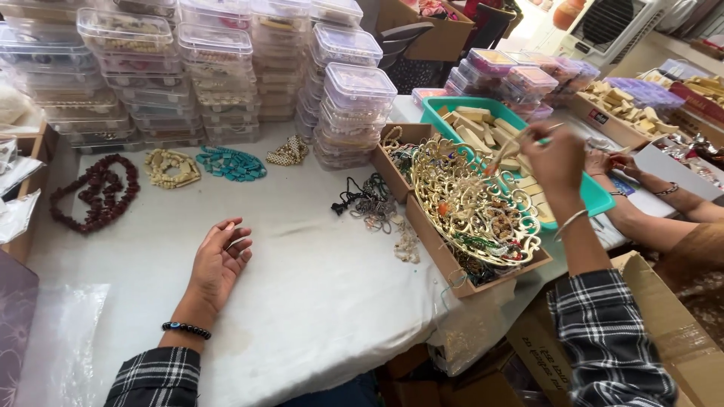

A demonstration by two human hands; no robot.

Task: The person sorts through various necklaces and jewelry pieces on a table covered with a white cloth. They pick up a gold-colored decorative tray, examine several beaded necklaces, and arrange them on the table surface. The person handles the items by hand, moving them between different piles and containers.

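- Left hand (219, 260) resting palm-up on the white tablecloth (317, 294), fingers loosely curled, holding nothing.
- Right hand (554, 158) raised over the teal tray (596, 197), fingers pinched on a thin pale stick (507, 151).
- Stick tip above the gold filigree basket (471, 203) in the cardboard box (434, 245).
- Beaded necklaces (230, 163) laid out near stacked clear plastic boxes (211, 68).
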